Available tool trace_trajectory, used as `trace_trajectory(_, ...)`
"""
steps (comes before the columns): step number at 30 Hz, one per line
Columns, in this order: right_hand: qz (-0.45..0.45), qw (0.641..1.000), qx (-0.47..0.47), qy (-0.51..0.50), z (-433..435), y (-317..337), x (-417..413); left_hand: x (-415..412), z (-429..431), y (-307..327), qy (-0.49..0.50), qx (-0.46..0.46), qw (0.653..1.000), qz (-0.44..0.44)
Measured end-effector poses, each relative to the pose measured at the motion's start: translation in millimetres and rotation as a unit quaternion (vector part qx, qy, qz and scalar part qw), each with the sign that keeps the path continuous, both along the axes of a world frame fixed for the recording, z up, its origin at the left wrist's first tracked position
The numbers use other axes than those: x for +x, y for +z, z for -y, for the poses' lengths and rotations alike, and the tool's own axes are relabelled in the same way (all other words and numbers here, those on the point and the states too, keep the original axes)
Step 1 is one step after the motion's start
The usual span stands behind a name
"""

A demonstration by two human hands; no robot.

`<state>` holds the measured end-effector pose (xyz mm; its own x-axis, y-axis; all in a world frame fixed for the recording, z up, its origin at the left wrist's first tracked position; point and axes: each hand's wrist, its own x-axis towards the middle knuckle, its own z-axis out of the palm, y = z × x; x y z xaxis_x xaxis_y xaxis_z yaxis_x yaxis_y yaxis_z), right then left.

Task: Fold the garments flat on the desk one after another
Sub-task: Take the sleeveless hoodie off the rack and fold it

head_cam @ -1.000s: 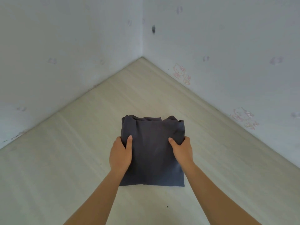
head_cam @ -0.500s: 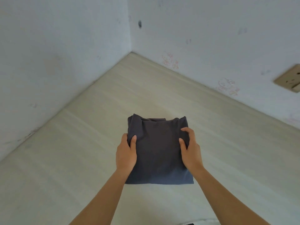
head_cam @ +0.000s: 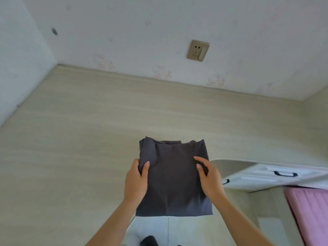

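Gripping folded dark garment (head_cam: 173, 178) between both hands' fingers (head_cam: 146, 168).

Single head-worn view looks forward and down, close over the desk (head_cam: 71, 157).

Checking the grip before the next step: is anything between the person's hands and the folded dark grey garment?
Nothing visible is. The left hand and right hand both grip the folded dark grey cloth garment directly at its side edges, thumbs on top, fingers hidden beneath.
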<state>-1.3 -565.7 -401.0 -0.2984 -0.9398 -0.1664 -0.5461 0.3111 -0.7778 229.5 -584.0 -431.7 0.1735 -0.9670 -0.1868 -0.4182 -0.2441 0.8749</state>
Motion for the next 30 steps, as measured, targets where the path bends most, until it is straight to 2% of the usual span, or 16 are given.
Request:
trace_trajectory(8, -0.003, 0.99, -0.03, -0.14, -132.6, 15.1, -129.3, -140.7, -63.1, 15.9, -0.158, -0.012, 0.987, -0.001)
trace_trajectory(17, -0.013, 0.956, -0.033, -0.29, -375.3, 13.5, -267.3, -319.0, -243.5, 16.6, -0.31, -0.009, 0.951, 0.015)
trace_trajectory(23, -0.017, 0.919, -0.022, -0.393, -532.3, -0.1, -325.4, -412.6, -364.6, 7.9, -0.42, 0.011, 0.907, 0.014)
trace_trajectory(30, 0.043, 0.881, 0.023, -0.471, -637.0, -30.3, -358.8, -496.3, -436.0, -29.3, -0.524, 0.051, 0.845, 0.094)
